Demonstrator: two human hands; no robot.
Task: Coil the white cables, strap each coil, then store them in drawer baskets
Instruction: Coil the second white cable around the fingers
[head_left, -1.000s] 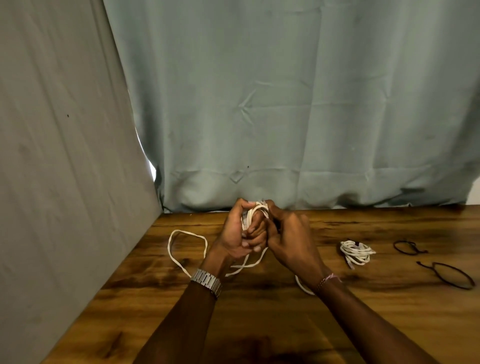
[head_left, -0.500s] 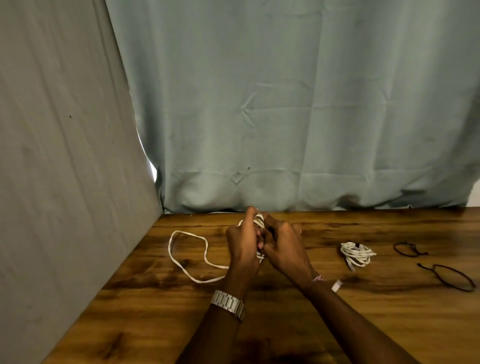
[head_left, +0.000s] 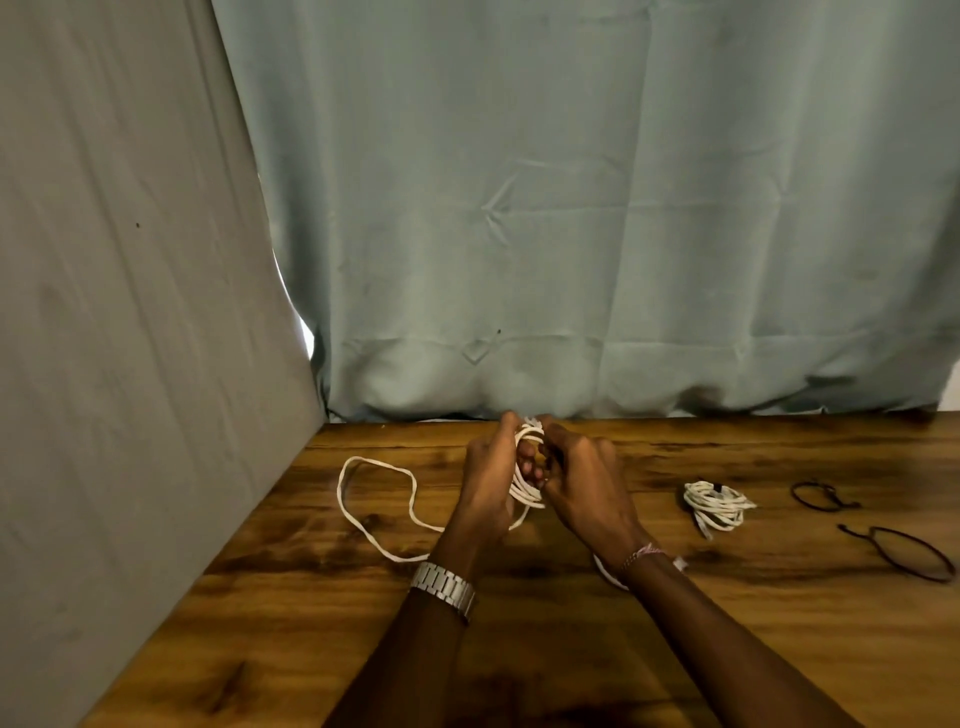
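1. The loose loop of the white cable (head_left: 363, 499) on the table (head_left: 571, 649) looks much the same as half a second ago, but a second ago the left hand (head_left: 488, 478) was turned palm up. Now it shows its back, so another wrap is likely going on.
2. The left hand curls around the bunch of loops and holds it up, just above the table.
3. The right hand (head_left: 582, 488) pinches the cable at the bunch, fingers bent. It feeds the next turn.
4. A tail of cable runs under the right wrist, and its plug end (head_left: 679, 563) peeks out beside it.
5. A finished coil (head_left: 719, 504) lies to the right, well apart. It seems to be strapped already.
6. Two dark straps (head_left: 823, 496) (head_left: 904, 553) wait farther right.
7. A grey wall (head_left: 130, 364) stands close on the left and a curtain (head_left: 571, 234) hangs at the back edge. The open room is on the right and near the person.
8. No drawer basket is in sight.
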